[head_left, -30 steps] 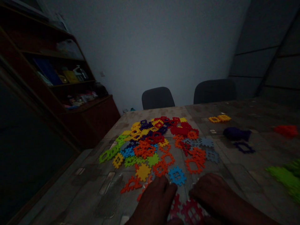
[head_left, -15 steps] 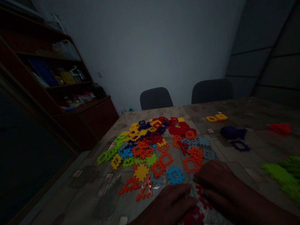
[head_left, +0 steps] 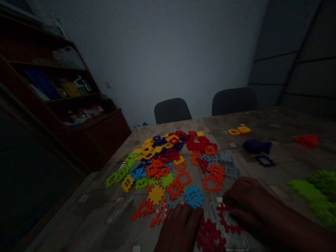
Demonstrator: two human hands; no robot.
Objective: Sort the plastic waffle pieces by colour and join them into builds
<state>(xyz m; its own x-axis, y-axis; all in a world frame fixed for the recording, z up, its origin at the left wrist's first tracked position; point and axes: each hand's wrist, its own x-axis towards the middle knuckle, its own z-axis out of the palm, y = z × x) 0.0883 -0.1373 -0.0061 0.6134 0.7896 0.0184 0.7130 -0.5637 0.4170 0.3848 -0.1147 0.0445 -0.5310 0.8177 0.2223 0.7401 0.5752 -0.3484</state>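
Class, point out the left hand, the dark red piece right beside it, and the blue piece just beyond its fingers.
Left hand (head_left: pixel 179 225): head view, back of the hand.
Dark red piece (head_left: pixel 211 238): head view, its upper face.
Blue piece (head_left: pixel 194 196): head view, its middle crossbars.

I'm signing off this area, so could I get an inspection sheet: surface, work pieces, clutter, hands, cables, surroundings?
Surface: patterned table, dimly lit
Work pieces: dark red piece beside left hand; open red frame at right hand
Clutter: multicoloured pile of toothed pieces ahead; to the right, yellow pieces, purple pieces, orange group, green pieces
Hands: backs upward; whether either grips a piece is hidden
Cables: nothing seen
Surroundings: wall, two dark chairs, shelf unit at left
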